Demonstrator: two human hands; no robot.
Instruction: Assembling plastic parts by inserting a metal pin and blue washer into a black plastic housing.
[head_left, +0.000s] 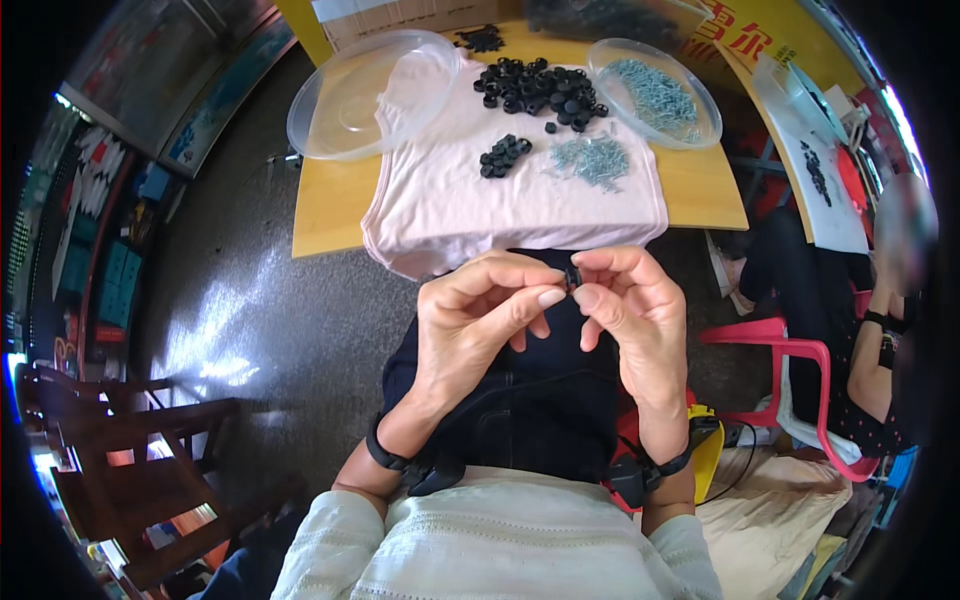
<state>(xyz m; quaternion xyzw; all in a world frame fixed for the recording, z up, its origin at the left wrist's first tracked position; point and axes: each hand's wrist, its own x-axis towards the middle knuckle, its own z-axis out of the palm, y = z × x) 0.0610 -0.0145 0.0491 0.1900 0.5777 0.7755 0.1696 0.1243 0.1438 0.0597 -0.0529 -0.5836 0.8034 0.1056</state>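
Observation:
Above my lap, my left hand (487, 305) and my right hand (628, 300) meet fingertip to fingertip. Between them sits a small black round part (572, 278), pinched by thumb and forefinger on both sides. My fingers cover most of it, so its exact kind is hidden. Beyond the hands, a pale pink cloth (430, 205) is spread on the wooden table. On it lie a large heap of black knob-like parts (535, 90), a smaller cluster of the same black parts (504, 157) and a loose pile of silvery screws (592, 162).
A clear round tub (300, 125) stands at the table's left, and another clear tub (712, 130) with many screws at its right. Cardboard boxes line the back. A person (870, 370) sits at the right by a pink chair (825, 400). Wooden furniture (150, 470) stands lower left.

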